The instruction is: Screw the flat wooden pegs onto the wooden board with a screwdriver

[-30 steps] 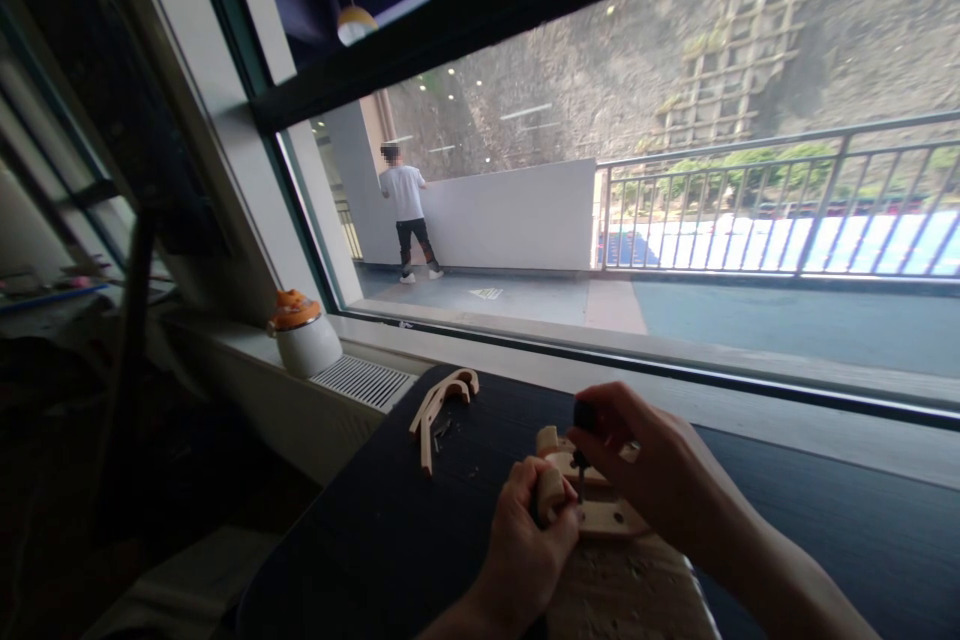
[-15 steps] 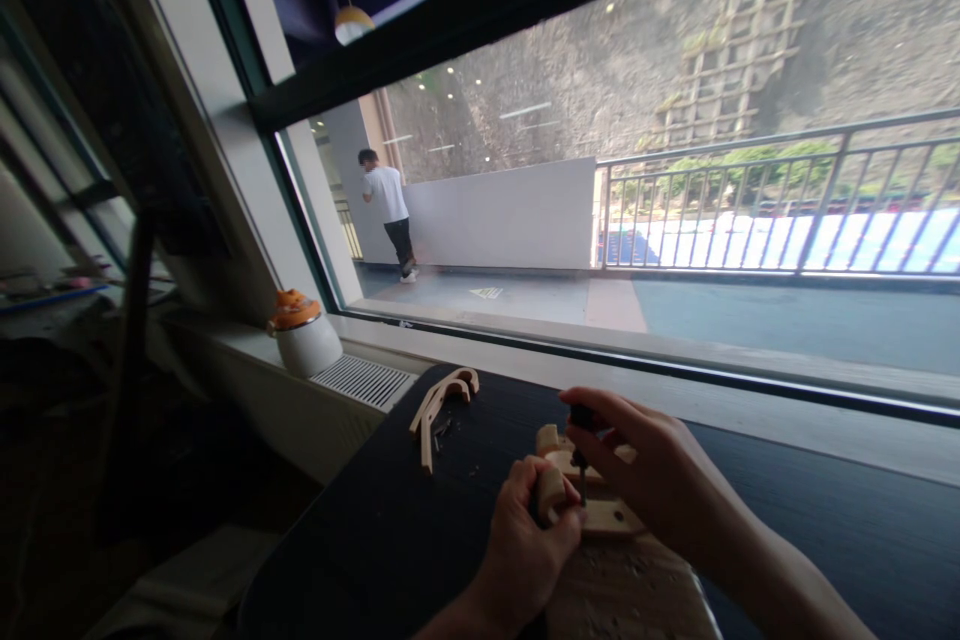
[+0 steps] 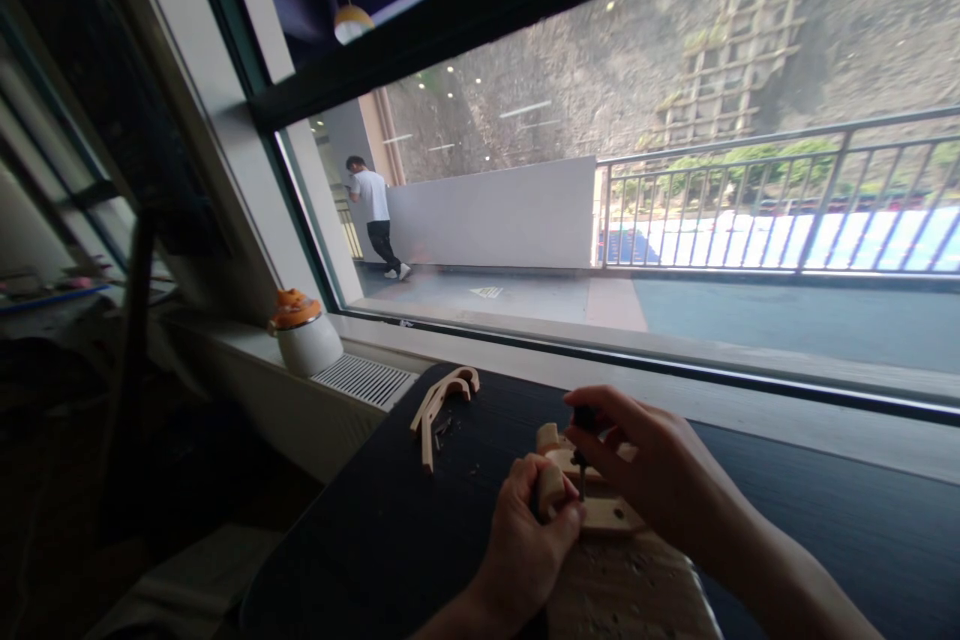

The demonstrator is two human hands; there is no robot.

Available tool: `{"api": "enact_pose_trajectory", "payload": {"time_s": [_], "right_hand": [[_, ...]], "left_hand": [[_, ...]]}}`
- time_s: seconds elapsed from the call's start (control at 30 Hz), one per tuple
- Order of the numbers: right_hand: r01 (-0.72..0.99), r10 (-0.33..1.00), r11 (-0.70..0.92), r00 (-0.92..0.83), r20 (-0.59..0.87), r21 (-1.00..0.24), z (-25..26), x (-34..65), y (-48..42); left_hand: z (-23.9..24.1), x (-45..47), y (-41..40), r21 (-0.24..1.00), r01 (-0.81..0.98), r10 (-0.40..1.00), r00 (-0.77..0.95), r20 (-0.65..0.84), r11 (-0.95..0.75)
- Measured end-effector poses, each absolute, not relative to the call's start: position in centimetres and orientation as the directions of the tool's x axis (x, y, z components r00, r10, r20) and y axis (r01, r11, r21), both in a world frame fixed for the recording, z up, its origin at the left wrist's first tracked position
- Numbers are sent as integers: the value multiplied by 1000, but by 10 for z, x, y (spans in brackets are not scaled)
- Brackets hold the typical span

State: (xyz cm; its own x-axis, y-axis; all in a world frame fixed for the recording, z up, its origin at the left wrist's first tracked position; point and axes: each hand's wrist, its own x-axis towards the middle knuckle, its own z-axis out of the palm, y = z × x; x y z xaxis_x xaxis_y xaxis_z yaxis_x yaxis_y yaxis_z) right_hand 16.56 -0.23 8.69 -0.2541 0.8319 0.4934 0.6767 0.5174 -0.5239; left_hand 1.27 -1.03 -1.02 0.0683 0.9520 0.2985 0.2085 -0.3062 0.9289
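Observation:
My right hand pinches the dark handle of a screwdriver, held upright. Its thin shaft points down at a pale wooden piece with a dark hole near one end. Wrapped around the rounded end of the wooden piece, my left hand keeps its thumb close to the screwdriver's tip. The tip itself is hidden by the thumb. Beneath these lies a scuffed wooden board with small holes and marks.
Two curved wooden pieces lie on the black table, beside small dark screws. A white pot with an orange top stands on the sill by a vent. Beyond the window walks a person.
The person outside has moved a little to the left. My right hand and the screwdriver have shifted only slightly; my left hand holds its place.

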Motion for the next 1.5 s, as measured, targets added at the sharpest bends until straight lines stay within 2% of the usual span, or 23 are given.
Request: {"api": "enact_pose_trajectory", "payload": {"time_s": [0.43, 0.57, 0.87, 1.13, 1.5], "right_hand": [[747, 854, 444, -185, 487, -495, 84, 165, 2], [730, 831, 476, -190, 523, -491, 81, 168, 4], [667, 848, 506, -267, 458, -548, 89, 165, -5], [677, 831, 508, -222, 511, -532, 84, 168, 3], [716, 842, 478, -209, 498, -509, 82, 163, -2]], "left_hand": [[-17, 13, -9, 929, 217, 954, 67, 292, -299], [-19, 14, -7, 926, 222, 952, 58, 300, -305], [-11, 13, -10, 922, 235, 951, 69, 302, -309], [-11, 12, -10, 916, 246, 948, 83, 306, -317], [-14, 13, -9, 950, 165, 964, 77, 255, -265]]}}
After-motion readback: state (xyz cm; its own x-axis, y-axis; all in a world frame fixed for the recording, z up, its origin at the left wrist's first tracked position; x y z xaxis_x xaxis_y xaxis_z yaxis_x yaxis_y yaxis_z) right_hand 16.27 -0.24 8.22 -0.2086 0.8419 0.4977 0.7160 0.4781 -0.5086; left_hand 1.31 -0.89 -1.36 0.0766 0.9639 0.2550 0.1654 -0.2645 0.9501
